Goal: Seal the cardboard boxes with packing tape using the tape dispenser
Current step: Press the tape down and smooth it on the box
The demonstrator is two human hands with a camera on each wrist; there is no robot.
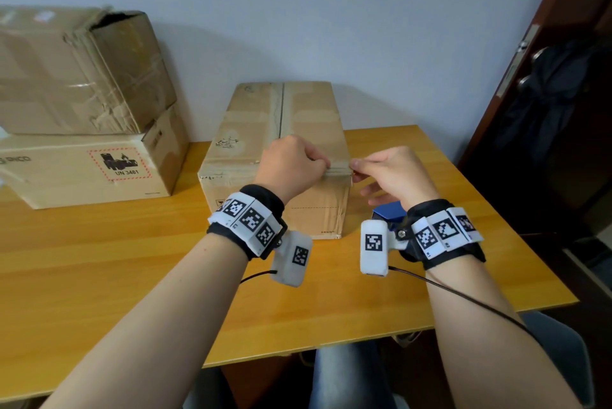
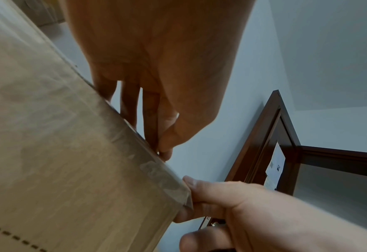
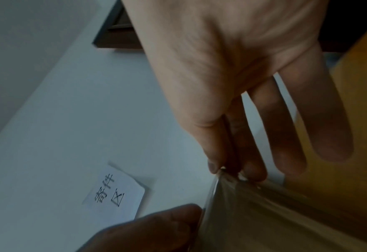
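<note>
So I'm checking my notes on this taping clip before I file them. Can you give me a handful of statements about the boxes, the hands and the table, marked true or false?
1. Both hands work at the near top edge of the long box. True: the left hand and the right hand meet at that edge.
2. The right hand grips the tape dispenser. False: its fingers pinch clear tape at the box's corner; a blue object, perhaps the dispenser, lies on the table under that wrist.
3. Two more cardboard boxes are stacked at the left. True: a crumpled box sits on the hazard-label box.
4. The long box lies on the floor. False: it stands on the table.
</note>
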